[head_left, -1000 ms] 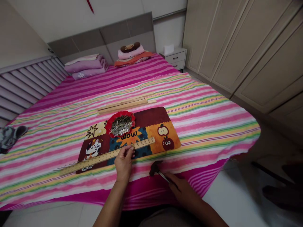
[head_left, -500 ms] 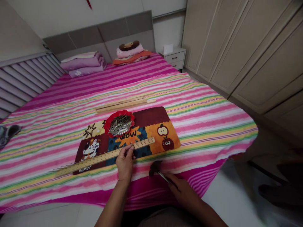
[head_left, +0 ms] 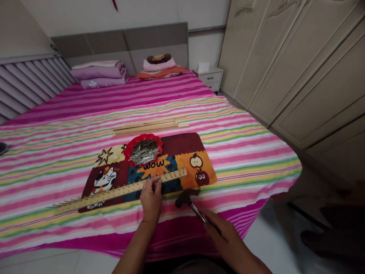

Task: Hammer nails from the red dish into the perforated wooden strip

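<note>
A long, narrow wooden strip (head_left: 125,189) with a row of nails sticking out of it lies slantwise across a printed mat (head_left: 185,144). At the strip, right of its middle, my left hand (head_left: 151,196) is closed in a pinch; what sits between the fingertips is too small to make out. My right hand (head_left: 225,236) grips a hammer (head_left: 196,211) by its handle, its dark head over the bed's near side, just below the mat. Loose nails (head_left: 145,151) fill a scalloped red bowl (head_left: 127,146) on the mat, beyond the strip.
More wooden strips (head_left: 151,126) lie on the striped bedspread (head_left: 242,133) behind the bowl. Folded bedding (head_left: 99,74) rests near the headboard (head_left: 108,43). A nightstand (head_left: 210,78) and wardrobe (head_left: 270,64) stand to the right. The bed's near edge is in front of me.
The hammer head has turned a little and sits slightly nearer the mat. My left hand stays pinched at the strip. The whole view has shifted slightly.
</note>
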A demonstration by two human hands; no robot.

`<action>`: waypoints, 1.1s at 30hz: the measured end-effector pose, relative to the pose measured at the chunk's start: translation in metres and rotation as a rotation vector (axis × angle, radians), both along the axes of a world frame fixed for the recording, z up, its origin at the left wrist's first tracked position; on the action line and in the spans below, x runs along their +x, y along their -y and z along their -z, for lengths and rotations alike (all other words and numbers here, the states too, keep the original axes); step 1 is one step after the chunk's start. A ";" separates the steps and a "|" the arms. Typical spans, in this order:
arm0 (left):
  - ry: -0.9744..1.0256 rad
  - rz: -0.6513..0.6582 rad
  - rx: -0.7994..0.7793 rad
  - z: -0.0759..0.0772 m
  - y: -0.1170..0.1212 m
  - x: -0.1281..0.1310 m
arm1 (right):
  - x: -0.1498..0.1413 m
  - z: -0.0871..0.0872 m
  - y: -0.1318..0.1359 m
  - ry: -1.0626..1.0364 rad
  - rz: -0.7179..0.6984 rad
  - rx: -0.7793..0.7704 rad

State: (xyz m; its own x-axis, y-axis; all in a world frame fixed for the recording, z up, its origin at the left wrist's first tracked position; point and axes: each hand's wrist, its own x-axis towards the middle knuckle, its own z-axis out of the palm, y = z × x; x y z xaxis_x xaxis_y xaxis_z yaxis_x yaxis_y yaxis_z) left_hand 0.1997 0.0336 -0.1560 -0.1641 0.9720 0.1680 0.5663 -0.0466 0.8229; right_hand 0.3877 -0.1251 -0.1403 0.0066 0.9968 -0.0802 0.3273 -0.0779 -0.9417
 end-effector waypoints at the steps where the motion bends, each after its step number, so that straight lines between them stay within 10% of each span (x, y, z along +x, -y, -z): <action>1: -0.012 0.004 0.009 0.000 0.000 -0.001 | -0.001 -0.010 -0.004 0.026 0.020 0.031; 13: -0.040 0.110 0.125 0.010 -0.002 -0.008 | -0.033 -0.064 -0.076 0.394 -0.101 0.296; 33: 0.008 0.104 0.096 0.008 -0.002 -0.011 | -0.020 -0.034 -0.032 0.291 0.015 0.162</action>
